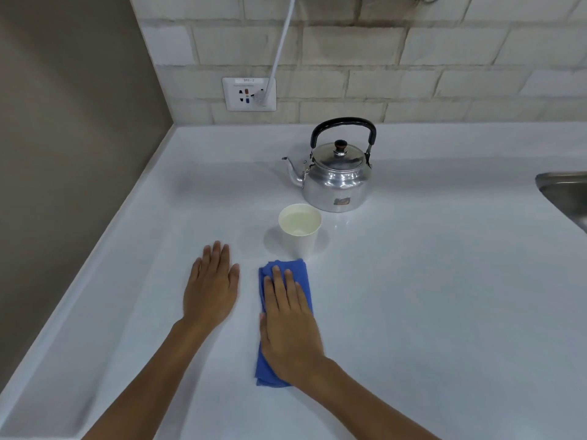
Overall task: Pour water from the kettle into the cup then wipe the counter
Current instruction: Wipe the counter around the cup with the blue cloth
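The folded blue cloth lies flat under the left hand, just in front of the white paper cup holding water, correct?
Not quite: the head view shows the right hand pressing the folded blue cloth; the left hand rests flat on the bare white counter. The water-filled white paper cup part is correct.

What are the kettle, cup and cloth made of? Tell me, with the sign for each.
Kettle: polished metal, likely aluminium or steel; it mirrors the room, with a black, probably plastic, handle.
Cup: looks like paper; matte white, thin rim.
Cloth: blue woven or microfibre fabric; soft folds, fuzzy surface, flattened under the right hand.
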### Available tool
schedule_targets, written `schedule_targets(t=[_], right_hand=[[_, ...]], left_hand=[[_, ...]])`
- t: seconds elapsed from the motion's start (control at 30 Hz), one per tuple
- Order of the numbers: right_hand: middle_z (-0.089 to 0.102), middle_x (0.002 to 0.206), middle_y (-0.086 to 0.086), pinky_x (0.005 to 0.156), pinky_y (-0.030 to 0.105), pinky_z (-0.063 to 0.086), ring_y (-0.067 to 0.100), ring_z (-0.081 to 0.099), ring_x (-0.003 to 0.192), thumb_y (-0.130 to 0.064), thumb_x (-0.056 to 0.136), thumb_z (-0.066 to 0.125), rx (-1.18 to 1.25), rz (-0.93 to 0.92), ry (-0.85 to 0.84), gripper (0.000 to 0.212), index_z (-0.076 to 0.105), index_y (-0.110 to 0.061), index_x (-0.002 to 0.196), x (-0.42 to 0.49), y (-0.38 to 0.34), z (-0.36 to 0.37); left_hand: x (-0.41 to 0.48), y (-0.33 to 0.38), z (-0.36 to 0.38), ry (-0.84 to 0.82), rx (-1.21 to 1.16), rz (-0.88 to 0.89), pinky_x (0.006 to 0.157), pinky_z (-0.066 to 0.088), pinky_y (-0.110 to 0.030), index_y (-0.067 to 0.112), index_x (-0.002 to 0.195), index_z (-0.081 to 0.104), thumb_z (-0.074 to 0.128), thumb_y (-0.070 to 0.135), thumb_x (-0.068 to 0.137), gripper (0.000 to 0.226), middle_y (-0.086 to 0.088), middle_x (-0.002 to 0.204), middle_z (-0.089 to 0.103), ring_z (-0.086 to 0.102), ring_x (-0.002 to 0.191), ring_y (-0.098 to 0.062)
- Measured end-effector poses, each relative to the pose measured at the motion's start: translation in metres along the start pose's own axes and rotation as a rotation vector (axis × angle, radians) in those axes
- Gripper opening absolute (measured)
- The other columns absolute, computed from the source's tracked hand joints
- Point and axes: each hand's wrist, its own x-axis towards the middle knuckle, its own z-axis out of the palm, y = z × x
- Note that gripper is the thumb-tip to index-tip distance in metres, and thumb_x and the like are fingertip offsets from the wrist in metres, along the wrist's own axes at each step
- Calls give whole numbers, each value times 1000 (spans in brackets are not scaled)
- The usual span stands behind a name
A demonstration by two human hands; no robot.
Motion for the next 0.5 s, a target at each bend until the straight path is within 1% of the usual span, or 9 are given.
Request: schedule_targets(t=[0.07,0.1,0.13,0.2,0.23,0.3,0.4,0.43,0.5], right_hand=[[-20,152,6,115,42,-13,30,-16,141,-15,92,24,24,-44,6,61,-10,-10,143,-14,20,-3],[-12,154,9,116,43,-11,32,-9,142,-12,87,25,23,-63,25,63,-3,-8,144,-21,33,-7],[3,154,14,117,42,-7,37,3,142,-12,84,25,14,-66,43,62,8,-4,143,-26,47,-12],[28,146,23,113,36,2,45,26,134,-16,81,23,8,12,94,59,30,4,136,-30,86,-23],[29,145,26,113,33,3,46,27,134,-19,81,19,-16,55,109,60,30,7,135,-25,108,-29],[15,150,26,118,38,5,41,13,140,-20,84,12,-69,173,97,61,16,6,139,-3,147,-42],[5,154,22,118,43,9,35,4,142,-10,92,26,-72,369,130,54,8,2,142,43,166,-47],[3,154,22,119,42,7,35,2,143,-9,92,28,-80,371,131,55,8,1,142,55,159,-45],[0,155,19,119,40,4,34,-2,143,-8,92,28,-60,288,123,55,7,0,142,64,139,-35]], left_hand=[[-1,0,0,0,0,4,117,2,-33,11,145,1,16,34,98,54,-7,157,2,0,144,-20],[-2,0,0,1,-3,4,117,2,-33,11,145,1,16,33,98,54,-6,157,2,0,144,-20],[-2,-1,0,5,-7,4,118,2,-34,10,145,1,16,33,98,54,-6,157,1,0,144,-20],[-2,0,0,13,-1,7,118,2,-34,10,145,1,16,33,98,54,-6,157,1,-1,144,-20],[-2,0,1,14,5,7,118,2,-34,10,145,0,16,32,98,54,-6,157,0,-1,144,-20],[-2,1,2,18,13,5,118,2,-34,11,145,0,15,32,98,54,-6,157,0,-2,144,-20],[-2,2,3,22,21,6,118,1,-35,10,145,-1,14,32,98,54,-7,157,-1,-2,144,-21],[-2,2,4,24,27,5,118,1,-34,10,145,-1,14,32,98,54,-7,157,-1,-2,144,-21],[-1,2,4,33,36,7,117,2,-34,10,145,0,14,31,98,54,-8,157,0,-1,144,-21]])
